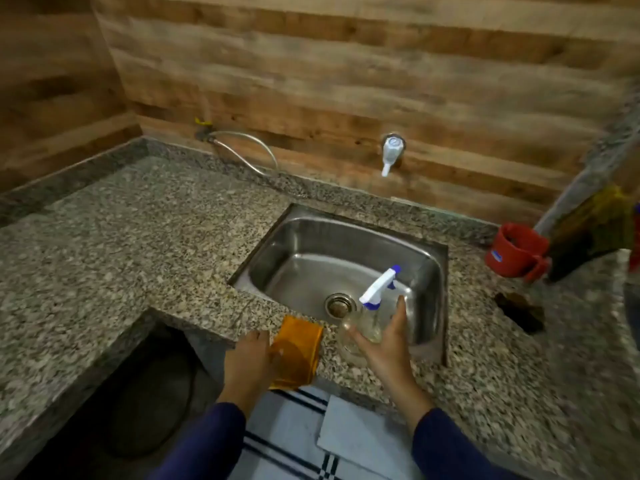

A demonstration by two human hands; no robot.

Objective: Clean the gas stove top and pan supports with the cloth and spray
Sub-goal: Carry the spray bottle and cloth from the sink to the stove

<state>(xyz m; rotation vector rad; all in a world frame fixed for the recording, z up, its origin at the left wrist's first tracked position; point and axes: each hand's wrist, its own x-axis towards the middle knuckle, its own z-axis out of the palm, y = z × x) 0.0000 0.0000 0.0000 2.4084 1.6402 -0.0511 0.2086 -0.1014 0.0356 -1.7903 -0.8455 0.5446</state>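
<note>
An orange cloth (299, 351) lies on the front edge of the granite counter (138, 244) and hangs over it. My left hand (249, 360) is at the cloth's left edge and holds it; the fingers are blurred. A clear spray bottle (369, 317) with a white and blue trigger head stands at the sink's front rim. My right hand (384, 344) wraps round its body, thumb on the right side and fingers on the left. No stove or pan supports are in view.
A steel sink (429, 258) is set in the counter, with a white tap (390, 152) on the wooden wall behind. A red mug (516, 251) stands at right, a metal hose (242, 150) at back left. A dark recess opens below left.
</note>
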